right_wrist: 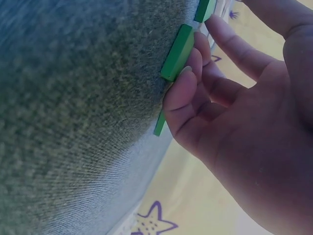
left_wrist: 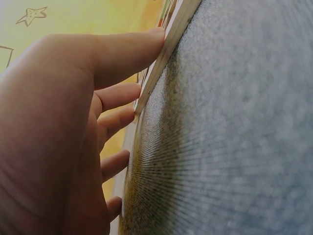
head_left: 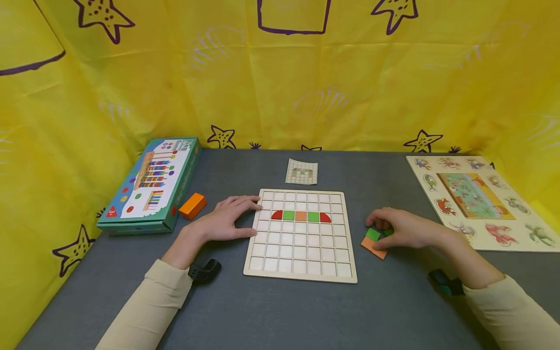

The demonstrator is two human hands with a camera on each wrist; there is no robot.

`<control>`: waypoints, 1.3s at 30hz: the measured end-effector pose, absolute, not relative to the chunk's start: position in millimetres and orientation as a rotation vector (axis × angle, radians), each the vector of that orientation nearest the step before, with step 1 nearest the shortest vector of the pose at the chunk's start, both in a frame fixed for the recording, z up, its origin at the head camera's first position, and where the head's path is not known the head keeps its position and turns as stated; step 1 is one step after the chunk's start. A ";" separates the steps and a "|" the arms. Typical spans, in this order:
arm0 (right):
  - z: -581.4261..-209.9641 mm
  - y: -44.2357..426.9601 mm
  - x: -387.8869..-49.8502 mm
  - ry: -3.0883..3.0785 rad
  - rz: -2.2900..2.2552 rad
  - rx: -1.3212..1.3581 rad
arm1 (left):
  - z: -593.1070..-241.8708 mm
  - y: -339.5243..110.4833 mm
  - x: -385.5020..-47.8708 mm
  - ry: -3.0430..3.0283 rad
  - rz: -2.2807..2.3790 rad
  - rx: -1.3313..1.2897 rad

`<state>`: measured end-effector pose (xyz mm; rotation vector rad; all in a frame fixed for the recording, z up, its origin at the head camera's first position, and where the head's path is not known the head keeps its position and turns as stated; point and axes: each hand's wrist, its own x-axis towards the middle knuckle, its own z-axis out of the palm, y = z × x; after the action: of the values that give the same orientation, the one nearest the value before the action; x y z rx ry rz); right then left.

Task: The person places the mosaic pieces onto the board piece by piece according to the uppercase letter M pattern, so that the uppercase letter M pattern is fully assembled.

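A pale wooden grid board (head_left: 302,267) lies mid-table. One row on it holds a red rounded piece (head_left: 277,214), a green square (head_left: 288,215), an orange square (head_left: 301,216), a second green square (head_left: 313,217) and another red rounded piece (head_left: 325,217). Fingers spread, my left hand (head_left: 225,221) touches the board's left edge with thumb and fingertips. Right of the board, my right hand (head_left: 404,228) pinches a green square tile (head_left: 373,235) between thumb and fingers. Orange tiles (head_left: 378,252) lie beside it. More green tiles (right_wrist: 178,54) show by the curled fingers in the right wrist view.
Behind the board lies a small pattern card (head_left: 302,171). At left are a green game box (head_left: 131,189) and an orange block (head_left: 193,206). A sea-animal puzzle board (head_left: 477,204) occupies the right side. Yellow cloth (head_left: 280,87) hangs behind the grey table (head_left: 302,316).
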<state>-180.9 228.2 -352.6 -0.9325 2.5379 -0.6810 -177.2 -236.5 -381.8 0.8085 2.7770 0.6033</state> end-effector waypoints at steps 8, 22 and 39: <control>-351.3 225.3 -180.9 2.529 -0.652 -0.903 | -380.6 -237.0 -177.3 2.770 0.593 0.808; -350.4 232.4 -181.0 2.497 -0.669 -0.941 | -379.5 -237.0 -177.3 2.755 0.581 0.810; -353.0 236.9 -186.1 2.510 -0.665 -0.989 | -378.9 -237.1 -176.7 2.751 0.588 0.808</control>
<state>-186.1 236.9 -353.0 -0.9894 2.5101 -0.6651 -176.7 -237.1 -378.9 0.8077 2.7508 0.5876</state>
